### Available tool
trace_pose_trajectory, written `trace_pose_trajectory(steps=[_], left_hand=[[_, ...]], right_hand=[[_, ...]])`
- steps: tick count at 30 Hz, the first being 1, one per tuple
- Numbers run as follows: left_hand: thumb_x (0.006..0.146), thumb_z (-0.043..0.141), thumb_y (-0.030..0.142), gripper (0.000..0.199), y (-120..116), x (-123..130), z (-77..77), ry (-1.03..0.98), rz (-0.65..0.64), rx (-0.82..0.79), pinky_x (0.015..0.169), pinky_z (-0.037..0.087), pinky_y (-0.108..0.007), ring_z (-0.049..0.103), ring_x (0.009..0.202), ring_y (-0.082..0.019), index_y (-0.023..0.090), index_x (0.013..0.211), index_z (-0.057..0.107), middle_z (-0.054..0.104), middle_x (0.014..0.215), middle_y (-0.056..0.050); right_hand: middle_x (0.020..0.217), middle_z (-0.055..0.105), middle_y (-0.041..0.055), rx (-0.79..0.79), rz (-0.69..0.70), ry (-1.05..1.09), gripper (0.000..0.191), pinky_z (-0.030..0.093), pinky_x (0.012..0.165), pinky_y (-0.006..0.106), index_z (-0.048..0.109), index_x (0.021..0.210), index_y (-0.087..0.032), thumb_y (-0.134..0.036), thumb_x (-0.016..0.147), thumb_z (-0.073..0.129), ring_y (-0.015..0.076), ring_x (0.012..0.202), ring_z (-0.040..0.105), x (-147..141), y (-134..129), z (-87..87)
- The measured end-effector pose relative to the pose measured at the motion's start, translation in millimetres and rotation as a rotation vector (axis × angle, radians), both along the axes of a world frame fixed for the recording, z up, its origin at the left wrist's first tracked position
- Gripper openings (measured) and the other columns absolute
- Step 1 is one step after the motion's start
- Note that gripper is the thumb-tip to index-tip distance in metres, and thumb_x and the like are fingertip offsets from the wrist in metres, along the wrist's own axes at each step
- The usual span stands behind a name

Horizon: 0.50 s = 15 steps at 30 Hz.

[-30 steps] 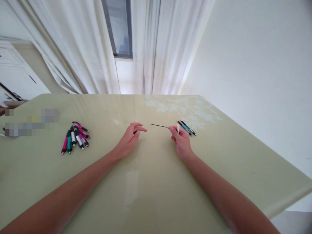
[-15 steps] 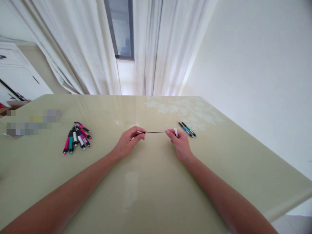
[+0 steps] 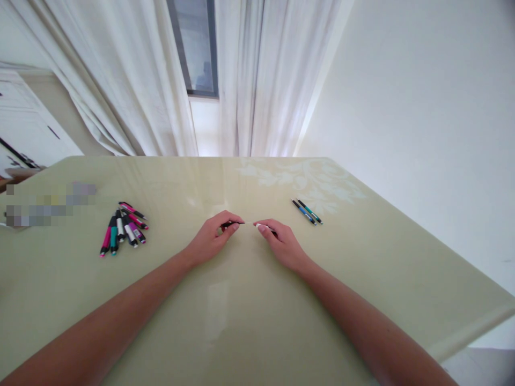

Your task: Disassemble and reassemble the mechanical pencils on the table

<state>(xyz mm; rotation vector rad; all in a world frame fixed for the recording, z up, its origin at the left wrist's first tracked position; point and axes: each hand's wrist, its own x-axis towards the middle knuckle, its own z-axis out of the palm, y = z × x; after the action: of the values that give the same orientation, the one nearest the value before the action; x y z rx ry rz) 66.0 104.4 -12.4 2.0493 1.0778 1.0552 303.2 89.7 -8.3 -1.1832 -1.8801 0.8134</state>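
My left hand (image 3: 217, 236) is closed, thumb and fingers pinching a black pen part (image 3: 229, 223) with a narrow tip that points right. Facing it, my right hand (image 3: 281, 241) grips a white pen barrel (image 3: 263, 225) with a dark section, mostly covered by the fingers. The two parts are held nearly level in front of each other, above the table (image 3: 249, 300). A faint pale line shows in the small gap between them; I cannot make out what it is.
To the left lies a pile of pink, teal, white and purple pens (image 3: 123, 228). Two pens (image 3: 306, 211), blue and teal, lie side by side beyond my right hand. A blurred-out item (image 3: 48, 206) is at the far left. Curtains (image 3: 277, 80) hang behind the table.
My right hand has come left, closer to my left hand. Its white barrel has turned from upright to pointing left. The thin dark rod that spanned the gap no longer shows.
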Motion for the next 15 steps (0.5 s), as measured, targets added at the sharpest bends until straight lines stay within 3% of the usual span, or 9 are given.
trace_pose_trajectory(steps=[7,13,15], left_hand=[[0.103,0.054,0.031,0.021,-2.0,0.8,-1.6,0.078,-0.111,0.054,0.075,0.05,-0.028,0.063,0.09,-0.017,0.023,0.111,0.072,0.069,0.102,-0.004],[0.102,0.054,0.031,0.021,-2.5,1.0,-3.3,0.091,-0.06,0.081,0.072,0.05,-0.027,0.062,0.084,-0.017,0.022,0.111,0.072,0.068,0.101,-0.005],[0.102,0.055,0.03,0.02,-4.2,1.8,-2.2,0.112,-0.095,0.084,0.071,0.05,-0.026,0.062,0.084,-0.016,0.022,0.109,0.072,0.067,0.1,-0.005]], right_hand=[[0.099,0.075,0.0055,0.103,0.051,-0.103,0.03,0.047,0.083,0.031,0.075,0.107,-0.021,-0.04,0.105,0.053,0.0198,0.092,0.067,-0.1,-0.4,-1.2],[0.085,0.07,0.0033,0.159,-0.003,-0.169,0.026,0.044,0.074,0.028,0.076,0.104,-0.022,-0.038,0.104,0.056,0.0167,0.077,0.063,-0.5,-1.9,-1.0],[0.085,0.068,0.0031,0.157,0.022,-0.208,0.025,0.044,0.072,0.027,0.076,0.105,-0.021,-0.036,0.104,0.057,0.0158,0.075,0.062,-1.8,-3.5,-1.4]])
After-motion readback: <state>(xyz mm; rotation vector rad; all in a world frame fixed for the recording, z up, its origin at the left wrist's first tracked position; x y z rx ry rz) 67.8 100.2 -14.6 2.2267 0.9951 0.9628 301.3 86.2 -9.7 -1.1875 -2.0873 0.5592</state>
